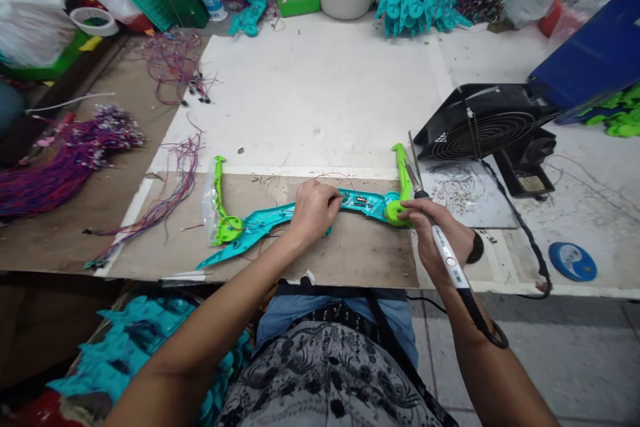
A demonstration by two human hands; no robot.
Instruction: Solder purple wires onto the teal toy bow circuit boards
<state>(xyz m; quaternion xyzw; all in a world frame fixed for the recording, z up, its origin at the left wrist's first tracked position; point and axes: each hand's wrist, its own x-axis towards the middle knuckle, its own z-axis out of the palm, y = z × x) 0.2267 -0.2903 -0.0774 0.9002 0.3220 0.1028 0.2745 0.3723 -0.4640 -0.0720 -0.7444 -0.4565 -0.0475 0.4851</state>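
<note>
Head view, left hand (314, 210): fingertips bunch at the turquoise housing (265, 219); what they pinch is hidden.
Right hand (454, 233): fingers grip a soldering iron (449, 257), tip pointing away.
Forearms (235, 310): slant inward.
Housing: lies on brown board (367, 253), between lime-green arms (219, 195).

Turquoise shell (273, 216), hollow-side up; soldering iron (449, 258) tilted.

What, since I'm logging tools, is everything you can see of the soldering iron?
The soldering iron has a slim white, plastic-looking handle with a round mark, a dark front section, a metal-looking tip and a black sleeve behind. Held in the right hand, it slants, tip pointing forward and left beside the bright green piece; whether they touch is unclear.
</note>
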